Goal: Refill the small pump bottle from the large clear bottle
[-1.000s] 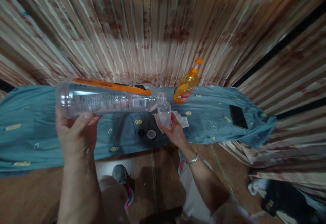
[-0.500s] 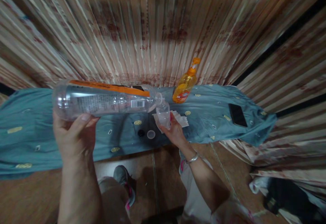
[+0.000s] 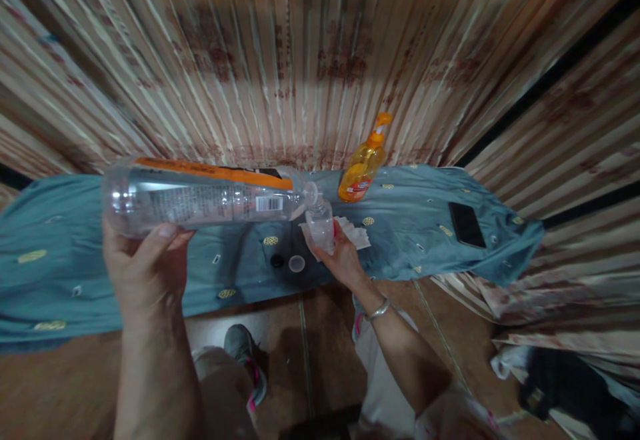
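Observation:
My left hand [image 3: 150, 260] is closed round the lower end of a large clear plastic bottle [image 3: 210, 193] with an orange and grey label. The bottle lies nearly level in the air, its mouth at the right, touching or almost touching the open neck of a small clear bottle [image 3: 320, 223]. That small bottle is slightly tilted, with my right hand [image 3: 343, 253] gripping it from the right. A whitish content shows inside it. On the cloth below are a black cap [image 3: 277, 261] and a translucent round cap [image 3: 297, 264]. A white tissue [image 3: 356, 235] lies behind my right hand.
An orange pump bottle [image 3: 361, 170] stands toward the back of the narrow surface covered by a teal patterned cloth [image 3: 400, 227]. A dark phone [image 3: 467, 225] lies at the right. Pleated curtains [image 3: 310, 60] hang behind, and a dark bag [image 3: 570, 387] sits on the floor.
Almost nothing differs. Both hands keep the two bottles mouth to mouth in the same pose, with only a very slight shift of the view.

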A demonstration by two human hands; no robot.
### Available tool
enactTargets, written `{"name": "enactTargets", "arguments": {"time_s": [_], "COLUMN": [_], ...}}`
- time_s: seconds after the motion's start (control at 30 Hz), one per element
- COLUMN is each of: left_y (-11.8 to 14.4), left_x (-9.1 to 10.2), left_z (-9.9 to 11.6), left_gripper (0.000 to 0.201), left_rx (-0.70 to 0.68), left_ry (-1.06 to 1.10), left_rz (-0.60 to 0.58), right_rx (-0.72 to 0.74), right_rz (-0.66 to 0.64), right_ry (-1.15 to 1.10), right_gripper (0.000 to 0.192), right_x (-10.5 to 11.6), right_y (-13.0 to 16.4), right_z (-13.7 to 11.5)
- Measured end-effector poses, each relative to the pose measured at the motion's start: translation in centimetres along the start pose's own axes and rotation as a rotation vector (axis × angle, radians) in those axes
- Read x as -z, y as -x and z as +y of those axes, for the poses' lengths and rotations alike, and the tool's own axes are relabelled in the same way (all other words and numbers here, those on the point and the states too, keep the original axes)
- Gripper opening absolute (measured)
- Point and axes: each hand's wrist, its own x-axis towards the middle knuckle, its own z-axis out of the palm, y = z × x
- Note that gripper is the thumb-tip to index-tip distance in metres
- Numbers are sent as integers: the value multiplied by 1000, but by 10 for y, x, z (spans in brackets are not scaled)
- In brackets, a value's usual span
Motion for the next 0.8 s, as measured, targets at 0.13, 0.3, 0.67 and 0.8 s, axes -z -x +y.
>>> {"name": "enactTargets", "arguments": {"time_s": [0.13,0.3,0.67,0.8], "left_y": [-1,-1,-5,-4], "left_x": [-2,-1,-6,-7], "left_z": [0,1,1,1], "left_gripper": [45,43,46,47], "left_rx": [-2,10,25,48], "left_ry": [-22,2,82,79], "left_rz": [17,14,65,91], "right_rx": [-9,0,28,15], "right_rz": [-15,-9,-4,-24], "right_ry": [-17,-26,-51,-65], "right_gripper": [82,84,82,83], "right_x": [1,0,-3,-1], "right_y": [0,0,-1,-1], "right_z": [-2,0,5,3]}}
